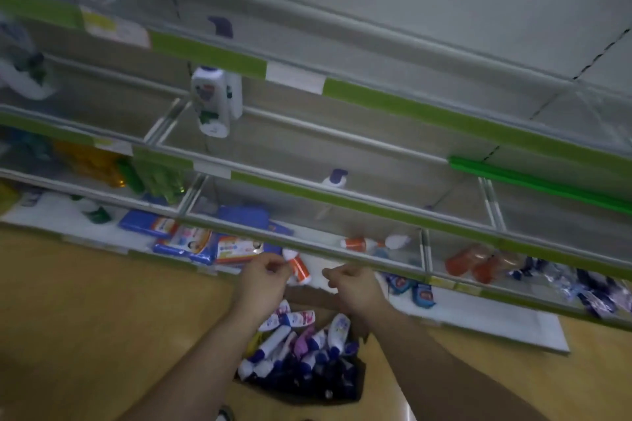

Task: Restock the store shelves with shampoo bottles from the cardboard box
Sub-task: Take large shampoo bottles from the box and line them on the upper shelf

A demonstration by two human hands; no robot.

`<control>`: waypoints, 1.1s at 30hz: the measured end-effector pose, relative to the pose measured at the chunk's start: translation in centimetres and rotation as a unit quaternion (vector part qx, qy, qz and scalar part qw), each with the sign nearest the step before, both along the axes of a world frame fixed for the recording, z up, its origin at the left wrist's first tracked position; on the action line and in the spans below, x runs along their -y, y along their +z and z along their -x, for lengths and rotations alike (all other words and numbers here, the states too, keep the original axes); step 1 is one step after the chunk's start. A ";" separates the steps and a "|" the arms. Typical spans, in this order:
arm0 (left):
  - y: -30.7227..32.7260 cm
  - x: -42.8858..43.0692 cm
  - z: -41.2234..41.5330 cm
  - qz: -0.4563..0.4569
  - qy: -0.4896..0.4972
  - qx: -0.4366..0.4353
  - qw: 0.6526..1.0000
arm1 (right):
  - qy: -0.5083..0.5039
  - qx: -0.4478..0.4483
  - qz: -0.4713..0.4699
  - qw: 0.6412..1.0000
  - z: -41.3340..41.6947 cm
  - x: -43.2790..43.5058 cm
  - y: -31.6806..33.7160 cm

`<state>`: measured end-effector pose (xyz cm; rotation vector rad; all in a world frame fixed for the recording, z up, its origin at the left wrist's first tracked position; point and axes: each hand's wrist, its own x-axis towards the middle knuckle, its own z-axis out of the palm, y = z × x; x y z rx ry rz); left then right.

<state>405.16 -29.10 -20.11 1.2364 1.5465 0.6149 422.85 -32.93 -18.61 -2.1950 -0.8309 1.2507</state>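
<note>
Both hands out over the cardboard box (355, 383), which sits on the floor near the shelves (342, 202), full of shampoo bottles (301, 345). Left hand (263, 278) fingers curled loosely, nothing gripped. Right hand (355, 287) same, pinched inward, empty. Bottles lie below and nearer than both hands, no contact. White bottle (212, 101) stands on mid shelf, far left.

Open cardboard box (355, 386) on the floor, heaped with white-and-purple shampoo bottles (301, 349), below mostly bare shelves (376, 205)
</note>
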 end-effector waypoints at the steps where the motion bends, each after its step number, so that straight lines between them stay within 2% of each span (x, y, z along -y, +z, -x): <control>1: -1.2 0.0 0.8 0.008 -0.006 -0.008 1.000 | -0.004 0.003 0.009 1.000 0.5 0.1 -1.2; 12: -20.8 1.8 5.9 0.076 -0.110 -0.118 0.984 | -0.005 0.029 0.164 0.986 4.1 4.6 -22.0; 21: -40.7 7.6 4.7 0.149 -0.133 -0.152 0.968 | 0.077 -0.005 0.231 0.970 4.2 8.2 -43.2; 25: -47.5 9.3 3.0 0.159 -0.143 -0.147 0.966 | 0.103 0.032 0.247 0.963 3.1 8.9 -50.8; 30: -53.6 9.9 0.2 0.158 -0.165 -0.167 0.959 | 0.106 0.176 0.232 0.951 -2.8 7.9 -57.1; 33: -56.0 10.4 -1.4 0.158 -0.164 -0.152 0.962 | 0.074 0.237 0.275 0.929 -7.2 7.2 -59.7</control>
